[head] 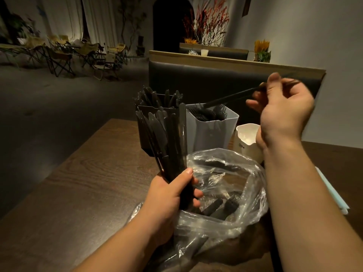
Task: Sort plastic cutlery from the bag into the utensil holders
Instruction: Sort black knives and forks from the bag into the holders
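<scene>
left grip [172, 195] clamped on black plastic knives bundle [163, 138] | right grip [282, 112] pinching black plastic utensil [229, 98] above grey plastic holder [212, 132]

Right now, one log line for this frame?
left hand: grips knife bundle | right hand: pinches one black utensil, tip over grey holder | bag: open, cutlery left inside

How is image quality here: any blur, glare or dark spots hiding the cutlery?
Head view: dim, warm light; right hand and its black utensil motion-blurred; glare on the plastic bag; knives in the left hand blend into the black holder.
</scene>
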`<state>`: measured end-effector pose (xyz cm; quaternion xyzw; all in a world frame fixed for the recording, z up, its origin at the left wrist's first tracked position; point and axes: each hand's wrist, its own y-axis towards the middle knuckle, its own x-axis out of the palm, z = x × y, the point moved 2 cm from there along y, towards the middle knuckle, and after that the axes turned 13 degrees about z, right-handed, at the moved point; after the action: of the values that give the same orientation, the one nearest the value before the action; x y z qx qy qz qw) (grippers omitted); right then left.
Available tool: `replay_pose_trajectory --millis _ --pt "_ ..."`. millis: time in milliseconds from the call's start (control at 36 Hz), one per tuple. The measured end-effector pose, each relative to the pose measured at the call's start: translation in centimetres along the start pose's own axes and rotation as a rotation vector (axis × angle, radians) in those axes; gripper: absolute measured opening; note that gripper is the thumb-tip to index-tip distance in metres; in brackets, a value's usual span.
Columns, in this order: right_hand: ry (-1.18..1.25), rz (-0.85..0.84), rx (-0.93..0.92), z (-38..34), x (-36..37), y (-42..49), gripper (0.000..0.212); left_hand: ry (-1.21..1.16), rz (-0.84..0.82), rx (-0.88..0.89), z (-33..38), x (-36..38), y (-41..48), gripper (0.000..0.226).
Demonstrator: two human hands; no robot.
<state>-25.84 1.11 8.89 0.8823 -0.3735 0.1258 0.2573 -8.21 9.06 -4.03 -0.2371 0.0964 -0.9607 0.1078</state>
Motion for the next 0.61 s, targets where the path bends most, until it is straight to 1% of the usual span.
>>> replay_pose_trajectory --millis 83,139,194,250,333,472,556,611 --pt "-0.060 0.012 -0.194 -0.1 0.9 1.0 0.008 0.005 0.000 0.003 0.2 -0.1 -0.1 0.023" --pt "-0.099 0.014 -0.315 -0.2 1.4 1.8 0.012 -0.002 -0.008 -0.007 0.3 -0.1 -0.1 0.021" --pt "-0.180 -0.026 -0.380 -0.2 2.0 2.7 0.015 -0.003 -0.015 -0.014 0.3 -0.2 -0.2 0.020" --pt "-0.292 -0.119 -0.340 0.2 2.6 3.5 0.010 -0.001 -0.016 -0.012 0.3 -0.2 -0.1 0.020" --pt "-0.482 -0.329 -0.208 1.4 3.6 3.8 0.006 0.009 -0.016 0.001 0.2 -0.2 0.0 0.020" --pt "-0.646 -0.451 -0.233 2.7 4.3 3.2 0.010 0.033 -0.079 -0.017 0.4 -0.1 -0.2 0.026" --pt "-0.790 -0.575 -0.262 3.7 4.4 2.9 0.027 0.058 -0.115 -0.024 0.5 -0.2 -0.1 0.026" --pt "-0.878 -0.614 -0.309 4.1 4.4 2.6 0.036 0.073 -0.133 -0.012 0.5 -0.4 0.0 0.027"
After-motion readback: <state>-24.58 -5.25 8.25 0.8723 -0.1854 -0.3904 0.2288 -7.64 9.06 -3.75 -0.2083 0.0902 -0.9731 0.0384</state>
